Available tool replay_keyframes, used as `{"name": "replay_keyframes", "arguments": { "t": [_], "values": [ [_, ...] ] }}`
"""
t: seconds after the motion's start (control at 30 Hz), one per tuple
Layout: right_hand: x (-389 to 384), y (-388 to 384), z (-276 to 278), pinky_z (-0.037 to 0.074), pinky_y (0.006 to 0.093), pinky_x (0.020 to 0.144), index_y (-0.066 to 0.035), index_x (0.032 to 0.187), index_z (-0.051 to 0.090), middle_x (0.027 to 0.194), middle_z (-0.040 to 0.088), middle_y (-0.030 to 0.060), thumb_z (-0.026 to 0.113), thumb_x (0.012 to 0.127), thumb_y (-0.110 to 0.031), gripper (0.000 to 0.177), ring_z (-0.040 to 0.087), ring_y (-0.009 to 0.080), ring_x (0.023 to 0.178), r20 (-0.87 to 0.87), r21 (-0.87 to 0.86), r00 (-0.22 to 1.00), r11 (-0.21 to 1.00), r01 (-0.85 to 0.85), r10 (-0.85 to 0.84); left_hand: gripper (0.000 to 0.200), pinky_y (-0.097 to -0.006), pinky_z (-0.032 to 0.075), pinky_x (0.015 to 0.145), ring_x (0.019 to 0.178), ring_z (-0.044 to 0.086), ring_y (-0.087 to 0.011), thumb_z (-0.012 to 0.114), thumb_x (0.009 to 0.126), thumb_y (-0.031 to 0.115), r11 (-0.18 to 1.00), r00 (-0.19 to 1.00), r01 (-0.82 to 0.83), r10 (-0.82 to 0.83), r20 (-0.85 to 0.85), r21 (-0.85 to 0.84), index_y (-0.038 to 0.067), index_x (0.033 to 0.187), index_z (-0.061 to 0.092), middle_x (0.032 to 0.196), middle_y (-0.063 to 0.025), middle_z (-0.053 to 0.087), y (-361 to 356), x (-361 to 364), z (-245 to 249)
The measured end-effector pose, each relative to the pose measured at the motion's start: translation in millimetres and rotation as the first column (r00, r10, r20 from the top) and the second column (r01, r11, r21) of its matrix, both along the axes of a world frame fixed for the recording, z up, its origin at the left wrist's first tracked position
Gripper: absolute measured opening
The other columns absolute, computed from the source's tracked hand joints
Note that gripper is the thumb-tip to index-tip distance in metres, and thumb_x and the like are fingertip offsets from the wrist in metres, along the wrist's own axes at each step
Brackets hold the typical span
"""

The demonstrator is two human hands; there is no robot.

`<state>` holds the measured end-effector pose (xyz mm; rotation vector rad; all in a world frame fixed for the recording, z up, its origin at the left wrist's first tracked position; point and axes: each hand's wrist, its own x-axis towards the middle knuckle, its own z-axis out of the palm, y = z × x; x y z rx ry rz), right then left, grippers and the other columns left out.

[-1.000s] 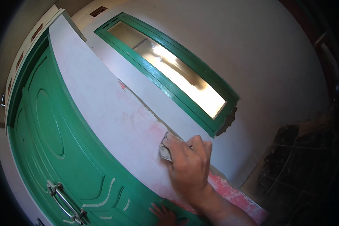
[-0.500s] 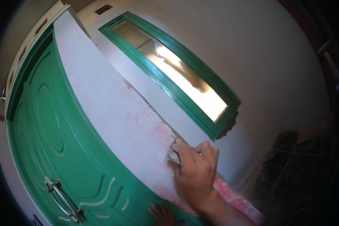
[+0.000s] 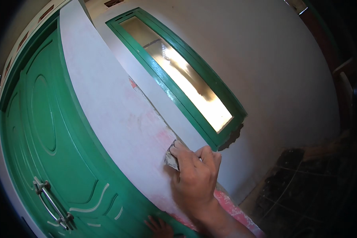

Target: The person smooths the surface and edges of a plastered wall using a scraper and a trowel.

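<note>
My right hand (image 3: 196, 174) is closed around a small putty scraper (image 3: 171, 160), whose flat grey blade is smeared with filler. The blade lies against the white wall strip (image 3: 111, 95), close to its right-hand corner edge. Pinkish patches show through the white around the tool, and bare red paint (image 3: 234, 210) appears below my wrist. Low in the view, my left hand (image 3: 161, 229) rests with spread fingers on the green door (image 3: 77, 158); the frame's bottom edge cuts off part of it. My right fingers hide the scraper's grip.
A metal door handle (image 3: 53, 204) stands out from the door at lower left. Right of the wall strip is a green-framed window (image 3: 182, 75), with broken plaster (image 3: 233, 137) at its lower corner. Dark floor tiles (image 3: 289, 190) lie at lower right.
The whole view has shifted, so the door, wall and hands sit further left. My right hand and the scraper remain at nearly the same spot on the wall.
</note>
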<state>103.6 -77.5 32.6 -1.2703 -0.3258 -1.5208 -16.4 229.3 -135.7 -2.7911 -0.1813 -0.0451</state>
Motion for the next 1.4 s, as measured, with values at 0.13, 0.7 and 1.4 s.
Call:
{"name": "replay_keyframes", "arguments": {
  "t": [0.13,0.7,1.4],
  "values": [
    [0,-5,-10,0.038,0.0414,0.075,-0.008,0.106,0.077,0.097,0.082,0.0043,0.084,0.076,-0.007,0.03,0.056,0.0223,0.078,0.025,0.0,1.0,1.0,0.003,-0.003,0.122,-0.0914,-0.013,0.111,0.154,-0.019,-0.0735,0.07,0.092,0.066,0.966,0.997,-0.059,0.044,-0.065,-0.251,-0.015,0.168,0.019,0.173,-0.0478,-0.006,-33,-7,28],
    [-6,-5,7,0.037,0.0416,0.076,-0.006,0.108,0.077,0.099,0.082,0.0045,0.083,0.078,-0.007,0.03,0.055,0.0237,0.077,-0.031,-0.033,0.999,0.999,0.02,-0.021,0.117,-0.0917,-0.013,0.111,0.152,-0.013,-0.0772,0.072,0.091,0.063,0.99,0.996,-0.039,0.028,-0.085,-0.132,-0.016,0.165,0.027,0.172,-0.05,-0.001,-36,-5,25],
    [-1,-1,5,0.038,0.0409,0.077,-0.008,0.106,0.078,0.103,0.083,0.0051,0.081,0.079,-0.005,0.028,0.056,0.024,0.078,-0.029,-0.022,0.998,0.998,0.059,-0.059,0.119,-0.0915,-0.014,0.11,0.15,-0.017,-0.0782,0.073,0.093,0.059,0.988,0.992,-0.036,0.017,-0.127,-0.149,-0.018,0.165,0.019,0.171,-0.0504,-0.003,-35,-6,25]
  ]
}}
